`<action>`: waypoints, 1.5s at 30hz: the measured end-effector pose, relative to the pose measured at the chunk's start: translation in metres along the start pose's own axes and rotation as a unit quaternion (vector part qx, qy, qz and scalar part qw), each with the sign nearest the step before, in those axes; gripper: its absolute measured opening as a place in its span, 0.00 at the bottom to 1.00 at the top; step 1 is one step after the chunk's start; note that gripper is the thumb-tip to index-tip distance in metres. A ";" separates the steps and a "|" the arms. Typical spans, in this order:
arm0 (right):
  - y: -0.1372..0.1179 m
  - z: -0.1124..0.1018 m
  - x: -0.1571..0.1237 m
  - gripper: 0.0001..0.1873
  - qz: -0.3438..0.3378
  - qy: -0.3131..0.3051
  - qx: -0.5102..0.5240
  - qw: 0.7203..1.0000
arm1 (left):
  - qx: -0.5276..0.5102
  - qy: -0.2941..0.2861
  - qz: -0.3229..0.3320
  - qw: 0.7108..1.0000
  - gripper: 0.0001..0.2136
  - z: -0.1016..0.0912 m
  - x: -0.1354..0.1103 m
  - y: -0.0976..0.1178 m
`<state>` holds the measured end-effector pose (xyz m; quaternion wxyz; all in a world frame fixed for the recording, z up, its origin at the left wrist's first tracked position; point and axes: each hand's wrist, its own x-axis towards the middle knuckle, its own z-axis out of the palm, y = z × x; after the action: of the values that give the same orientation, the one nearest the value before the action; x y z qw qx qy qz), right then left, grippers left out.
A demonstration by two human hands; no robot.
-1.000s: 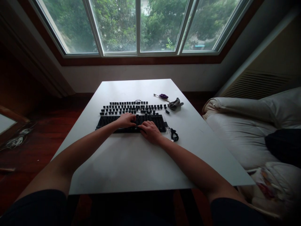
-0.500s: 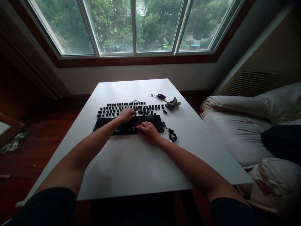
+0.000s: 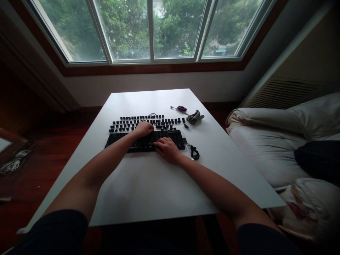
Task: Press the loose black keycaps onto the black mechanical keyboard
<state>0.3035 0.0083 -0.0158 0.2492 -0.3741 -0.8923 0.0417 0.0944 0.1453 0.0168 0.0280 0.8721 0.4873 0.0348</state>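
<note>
A black keyboard (image 3: 145, 145) lies across the white table, its right end and front edge showing between my arms. Over its back edge, my left hand (image 3: 144, 129) is closed, fingertips bent down; what they hold, if anything, is too small to make out. My right hand (image 3: 168, 148) rests on the front right part of the keyboard, thumb and fingers apart, holding nothing. Several loose black keycaps (image 3: 128, 124) stand in rows just behind the keyboard, some partly hidden by my left hand. A single longer keycap (image 3: 186, 126) sits apart at the right of the rows.
A bundled black cable (image 3: 194, 153) lies off the keyboard's right end. Farther back are a crumpled grey cloth (image 3: 195, 117) and a purple item (image 3: 181, 108) with a thin stem. The white table (image 3: 148, 191) stands before a window, with a pale sofa (image 3: 255, 145) on the right.
My left hand has barely shifted at the keyboard's back edge, and its forearm has moved slightly right. The right hand, keyboard and keycaps look the same.
</note>
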 end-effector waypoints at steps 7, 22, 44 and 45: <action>0.000 0.000 0.000 0.16 0.000 -0.001 -0.001 1.000 | -0.108 -0.040 -0.017 0.993 0.15 0.002 0.010 -0.008; 0.000 -0.001 0.000 0.16 0.004 -0.004 0.001 1.000 | -0.182 -0.044 0.003 0.982 0.17 0.003 0.016 -0.014; 0.001 0.000 0.000 0.16 0.001 -0.002 -0.002 1.000 | -0.152 0.021 -0.022 0.988 0.14 0.001 0.005 -0.008; 0.001 -0.001 0.000 0.16 0.002 -0.003 0.000 1.000 | -0.139 0.044 -0.027 0.989 0.13 0.000 0.005 -0.009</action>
<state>0.3045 0.0087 -0.0155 0.2465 -0.3756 -0.8924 0.0431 0.0898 0.1545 0.0166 0.1283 0.8439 0.5019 0.1395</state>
